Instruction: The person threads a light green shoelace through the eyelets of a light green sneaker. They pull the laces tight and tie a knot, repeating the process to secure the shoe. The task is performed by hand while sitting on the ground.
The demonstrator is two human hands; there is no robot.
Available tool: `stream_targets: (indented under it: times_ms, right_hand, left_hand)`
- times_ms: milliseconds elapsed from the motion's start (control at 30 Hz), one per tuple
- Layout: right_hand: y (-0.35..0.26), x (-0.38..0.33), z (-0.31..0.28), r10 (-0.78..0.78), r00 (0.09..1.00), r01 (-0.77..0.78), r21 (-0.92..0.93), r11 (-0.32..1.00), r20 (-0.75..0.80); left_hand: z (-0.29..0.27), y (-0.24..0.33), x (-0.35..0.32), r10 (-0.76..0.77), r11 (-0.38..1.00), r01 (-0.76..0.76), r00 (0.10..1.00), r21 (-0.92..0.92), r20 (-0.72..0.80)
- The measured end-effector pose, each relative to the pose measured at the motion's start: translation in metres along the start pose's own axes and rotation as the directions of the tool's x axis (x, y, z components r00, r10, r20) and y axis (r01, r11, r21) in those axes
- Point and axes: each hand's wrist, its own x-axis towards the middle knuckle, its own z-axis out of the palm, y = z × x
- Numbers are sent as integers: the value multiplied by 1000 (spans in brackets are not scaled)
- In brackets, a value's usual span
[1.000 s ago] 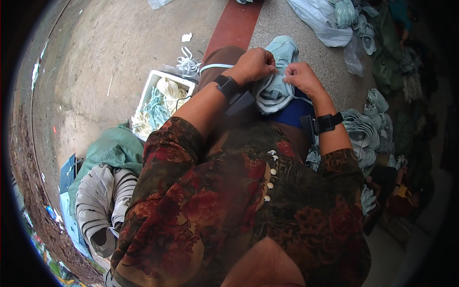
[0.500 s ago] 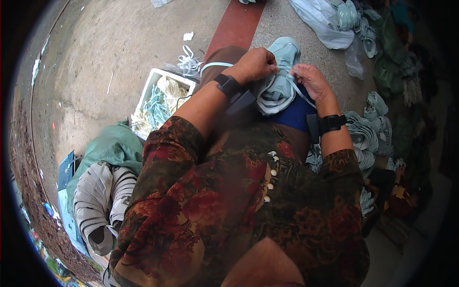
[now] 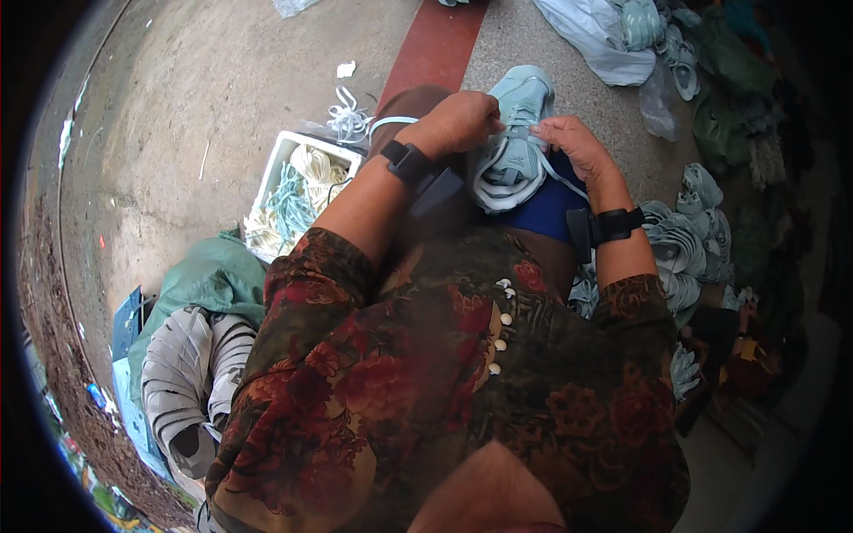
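Note:
A pale blue sneaker upper [image 3: 514, 164] rests across my lap on a blue cloth [image 3: 538, 213], its toe pointing away from me. A light blue shoelace [image 3: 567, 183] crosses its eyelets and trails down beside my right wrist. My right hand [image 3: 576, 144] pinches this lace at the right eyelet row. At the opposite eyelet row, my left hand [image 3: 464, 123] is closed in a pinch at the lace; its fingertips are partly turned from view. Another stretch of lace [image 3: 394, 120] loops over my knee, left of that hand.
A white box [image 3: 277, 169] of cream and blue laces stands at my left, with a bundle of white laces [image 3: 348, 117] beyond. Grey stacked uppers [image 3: 178, 373] lie by a green sack [image 3: 213, 275]. Piles of pale blue uppers [image 3: 684, 249] and a white plastic bag [image 3: 597, 40] are at right.
Both hands have shifted slightly apart, the left one moving a little left and the right one outward, drawing the lace across the upper. The upper stays on my lap.

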Motion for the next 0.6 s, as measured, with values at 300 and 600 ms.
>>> stream_targets:
  times_ms: [300, 600]
  right_hand:
    - [12, 12, 9, -22, 978, -12, -158, 987, -208]
    - [25, 0, 9, -165, 959, 157, -55, 986, -231]
  left_hand:
    - [-25, 10, -20, -71, 990, 88, 985, 110, -156]
    - [-41, -16, -45, -232, 965, 214, 966, -155, -113]
